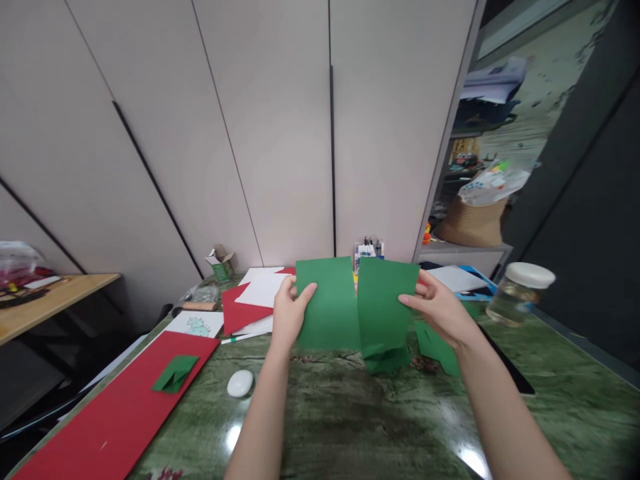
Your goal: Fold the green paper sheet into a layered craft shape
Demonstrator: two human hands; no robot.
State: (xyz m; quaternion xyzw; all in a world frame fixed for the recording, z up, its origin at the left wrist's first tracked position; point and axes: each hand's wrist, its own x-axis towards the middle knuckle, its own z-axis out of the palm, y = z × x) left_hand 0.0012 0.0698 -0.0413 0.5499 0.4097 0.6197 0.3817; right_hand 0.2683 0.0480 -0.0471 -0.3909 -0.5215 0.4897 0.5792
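Observation:
Two pieces of green paper are held up side by side above the green marbled table [330,427]. My left hand [294,308] pinches the left green sheet [330,307] by its left edge, thumb in front. At the right edge of the right green sheet [384,303], my right hand [440,303] grips with thumb in front and fingers behind. This right sheet has a folded, creased lower end. A narrow gap shows between the two at the top; lower down their edges meet or overlap.
Red card [135,400] with a folded green piece [175,373] lies at left, near a white mouse [241,383]. White sheets [260,288] are behind. More green paper [437,347], a lidded jar [520,293] and a black flat object [507,363] are at right.

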